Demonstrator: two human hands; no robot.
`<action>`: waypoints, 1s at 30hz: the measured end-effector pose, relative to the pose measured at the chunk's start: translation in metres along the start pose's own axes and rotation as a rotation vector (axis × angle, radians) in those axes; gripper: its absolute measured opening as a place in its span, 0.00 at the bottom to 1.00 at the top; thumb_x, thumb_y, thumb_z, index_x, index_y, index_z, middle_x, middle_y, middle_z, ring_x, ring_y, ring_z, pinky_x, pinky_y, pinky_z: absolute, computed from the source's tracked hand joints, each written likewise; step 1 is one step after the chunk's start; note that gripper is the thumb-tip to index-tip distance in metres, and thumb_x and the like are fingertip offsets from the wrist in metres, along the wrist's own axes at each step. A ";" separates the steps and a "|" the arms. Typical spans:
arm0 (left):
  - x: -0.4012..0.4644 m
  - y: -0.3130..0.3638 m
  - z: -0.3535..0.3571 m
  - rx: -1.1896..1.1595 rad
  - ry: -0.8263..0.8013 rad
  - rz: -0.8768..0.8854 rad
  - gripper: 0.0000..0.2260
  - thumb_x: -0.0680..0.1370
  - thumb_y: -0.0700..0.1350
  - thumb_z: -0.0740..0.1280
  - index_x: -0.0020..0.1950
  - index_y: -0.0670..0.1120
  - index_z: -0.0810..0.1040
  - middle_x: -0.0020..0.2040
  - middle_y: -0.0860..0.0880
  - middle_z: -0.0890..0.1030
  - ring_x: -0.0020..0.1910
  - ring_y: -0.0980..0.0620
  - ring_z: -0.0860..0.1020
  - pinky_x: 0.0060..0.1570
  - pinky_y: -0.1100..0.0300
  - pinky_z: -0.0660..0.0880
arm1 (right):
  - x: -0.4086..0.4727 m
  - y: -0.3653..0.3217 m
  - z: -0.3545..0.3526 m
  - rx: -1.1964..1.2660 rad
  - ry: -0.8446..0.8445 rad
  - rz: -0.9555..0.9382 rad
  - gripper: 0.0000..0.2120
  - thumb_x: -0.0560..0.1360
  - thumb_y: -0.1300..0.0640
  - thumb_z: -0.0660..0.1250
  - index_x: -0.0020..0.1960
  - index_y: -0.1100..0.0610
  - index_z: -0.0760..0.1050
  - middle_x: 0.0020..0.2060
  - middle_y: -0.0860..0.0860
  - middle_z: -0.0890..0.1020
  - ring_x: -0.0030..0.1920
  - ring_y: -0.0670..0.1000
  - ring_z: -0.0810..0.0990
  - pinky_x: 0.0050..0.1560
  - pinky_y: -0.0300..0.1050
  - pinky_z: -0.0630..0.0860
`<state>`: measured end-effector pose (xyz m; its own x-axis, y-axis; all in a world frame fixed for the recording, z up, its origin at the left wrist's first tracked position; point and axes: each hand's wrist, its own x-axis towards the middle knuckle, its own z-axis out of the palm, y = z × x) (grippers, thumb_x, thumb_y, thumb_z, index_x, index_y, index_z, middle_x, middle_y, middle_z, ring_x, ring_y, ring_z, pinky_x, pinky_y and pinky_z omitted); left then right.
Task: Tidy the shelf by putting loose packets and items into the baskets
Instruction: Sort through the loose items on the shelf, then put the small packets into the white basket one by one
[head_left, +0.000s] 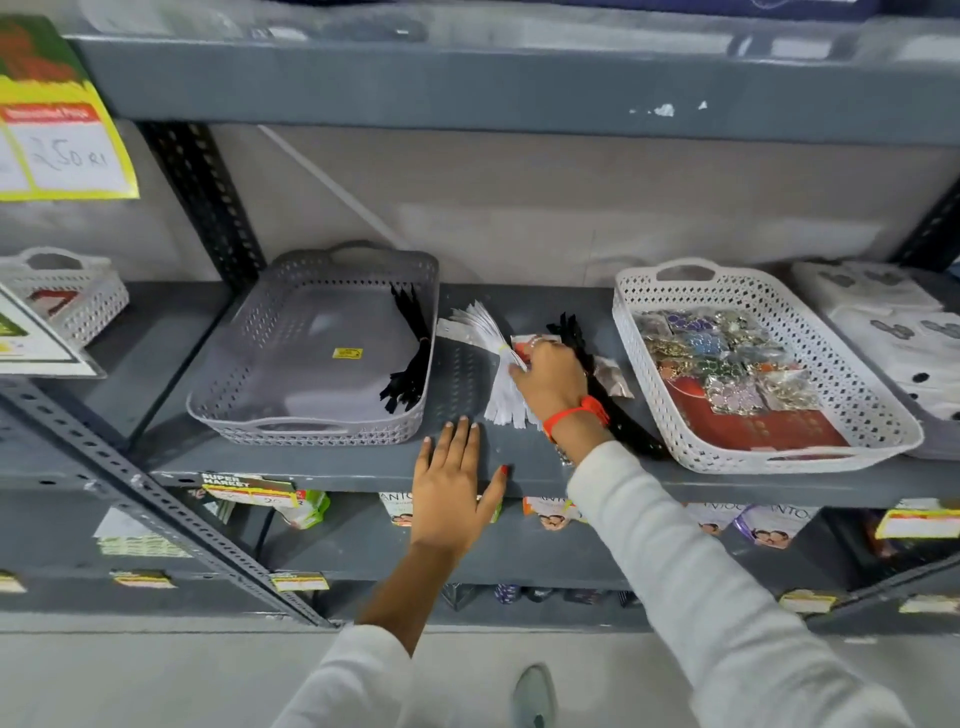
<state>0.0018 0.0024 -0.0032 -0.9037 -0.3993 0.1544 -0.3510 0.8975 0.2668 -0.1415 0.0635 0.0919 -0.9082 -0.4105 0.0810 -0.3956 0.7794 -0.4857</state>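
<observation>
A grey basket (249, 364) stands on the grey shelf (311, 467) at the left and holds a bundle of black zippers (410, 348) along its right wall. A white basket (644, 317) at the right is full of jewellery packets (727, 353) on a red card. Between the baskets lie a bundle of white zippers (493, 343), a second bundle of black zippers (613, 405) and a small clear packet (610, 374). My right hand (550, 379) closes its fingers on the white zippers at their banded middle. My left hand (452, 488) rests flat, fingers spread, on the shelf's front edge.
White packs (893, 332) with black dots lie at the far right. A small white basket (67, 296) sits on the neighbouring shelf at the left. Price labels and packets line the lower shelf (363, 545). A slotted upright (202, 202) stands behind the grey basket.
</observation>
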 end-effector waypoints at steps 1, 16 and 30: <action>0.001 -0.001 0.000 0.006 -0.007 0.001 0.34 0.78 0.63 0.42 0.70 0.41 0.68 0.70 0.43 0.71 0.70 0.46 0.67 0.69 0.51 0.54 | 0.008 -0.006 0.005 -0.046 -0.052 -0.026 0.15 0.74 0.52 0.65 0.53 0.63 0.78 0.50 0.62 0.83 0.55 0.62 0.80 0.53 0.50 0.76; 0.005 -0.002 0.001 0.007 -0.041 0.003 0.34 0.79 0.63 0.40 0.69 0.42 0.70 0.68 0.45 0.73 0.69 0.47 0.69 0.68 0.50 0.55 | 0.083 -0.053 0.029 0.243 -0.134 0.183 0.17 0.70 0.56 0.71 0.56 0.65 0.79 0.55 0.63 0.82 0.58 0.62 0.80 0.56 0.50 0.78; 0.004 -0.002 0.001 -0.021 -0.004 -0.003 0.35 0.78 0.63 0.39 0.70 0.42 0.69 0.70 0.45 0.71 0.69 0.46 0.68 0.68 0.50 0.55 | 0.061 0.026 -0.003 0.060 0.016 0.184 0.09 0.71 0.64 0.68 0.50 0.64 0.80 0.50 0.65 0.83 0.53 0.64 0.82 0.55 0.53 0.80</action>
<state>-0.0011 -0.0008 -0.0041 -0.9037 -0.4009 0.1503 -0.3483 0.8925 0.2867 -0.2078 0.0606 0.0871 -0.9668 -0.2556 0.0000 -0.2144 0.8110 -0.5444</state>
